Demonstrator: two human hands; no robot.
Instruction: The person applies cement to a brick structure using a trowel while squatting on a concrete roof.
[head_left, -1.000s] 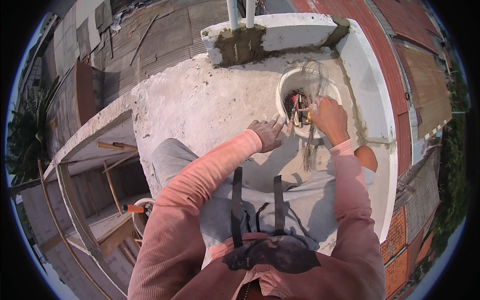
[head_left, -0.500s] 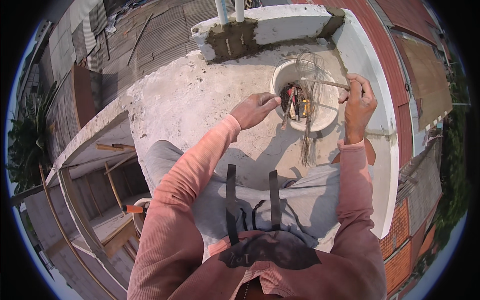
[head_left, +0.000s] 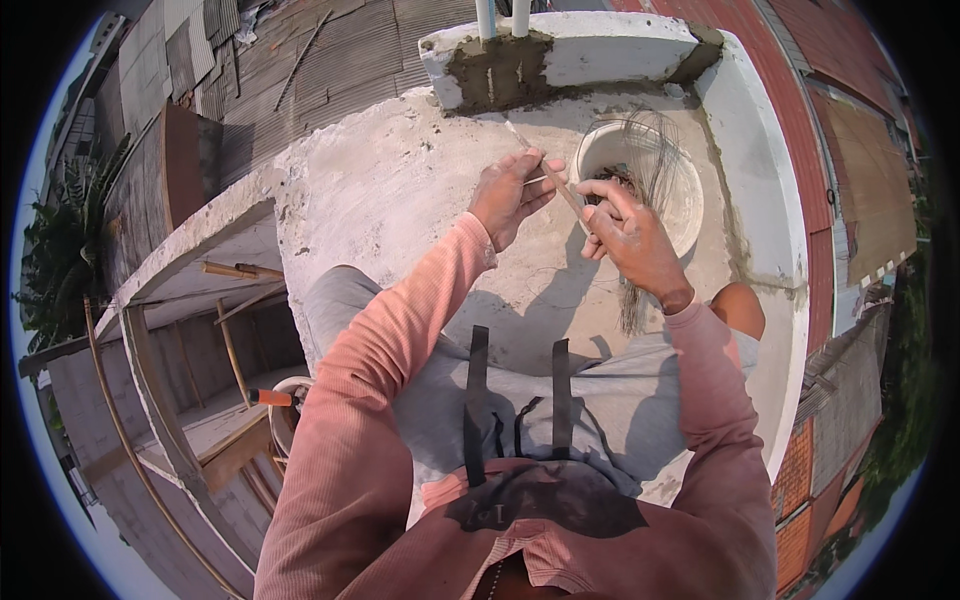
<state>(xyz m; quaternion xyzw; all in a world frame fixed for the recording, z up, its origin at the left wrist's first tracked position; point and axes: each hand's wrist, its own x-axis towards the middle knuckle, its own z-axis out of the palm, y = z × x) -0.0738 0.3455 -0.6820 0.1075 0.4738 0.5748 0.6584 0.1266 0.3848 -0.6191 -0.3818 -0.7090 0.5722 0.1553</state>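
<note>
My right hand (head_left: 632,238) grips the lower end of a thin brown stick (head_left: 562,188) with a pale tip, held slantwise over the slab. The fingers of my left hand (head_left: 508,200) close around its upper part, and a short, thin pale strip shows beside them. Just beyond my right hand stands a white bucket (head_left: 690,218). Loose thin wire (head_left: 655,165) loops over its rim and hangs down the near side. Dark bits show inside the bucket, but my right hand hides most of its contents.
A low white wall (head_left: 765,200) borders the slab on the right and far side. Two pipes (head_left: 487,20) rise from patched grey mortar. Left, the slab edge drops to a lower space, where an orange-handled tool (head_left: 270,397) lies at a bucket (head_left: 287,425). Corrugated roofs surround.
My right hand has brought the stick leftward from above the bucket, and my left hand now closes on its upper part. The view has shifted slightly.
</note>
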